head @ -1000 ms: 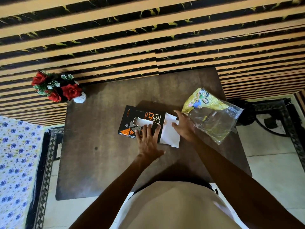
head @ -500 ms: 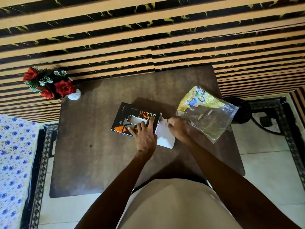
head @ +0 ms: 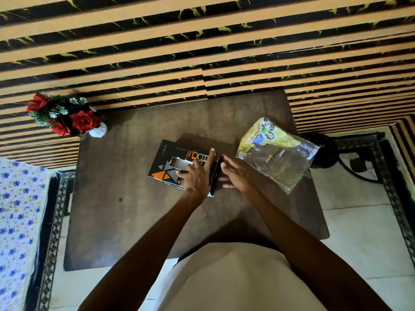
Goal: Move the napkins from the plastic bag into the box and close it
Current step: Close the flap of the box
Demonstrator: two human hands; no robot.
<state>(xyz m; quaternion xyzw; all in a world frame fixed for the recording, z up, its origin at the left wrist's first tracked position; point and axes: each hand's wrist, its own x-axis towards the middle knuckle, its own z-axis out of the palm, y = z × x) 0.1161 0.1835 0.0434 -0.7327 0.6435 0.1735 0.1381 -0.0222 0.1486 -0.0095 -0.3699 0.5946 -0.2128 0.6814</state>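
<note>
head view: black box point(head: 170, 163) reads "infinity", both hands point(head: 213, 176) on it.

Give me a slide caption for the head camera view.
Left hand steadies the box while the right hand closes its end flap.

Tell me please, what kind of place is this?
Probably a room in a home: a dark table with red artificial flowers, a floral bedsheet on the left, a tiled floor.
</note>
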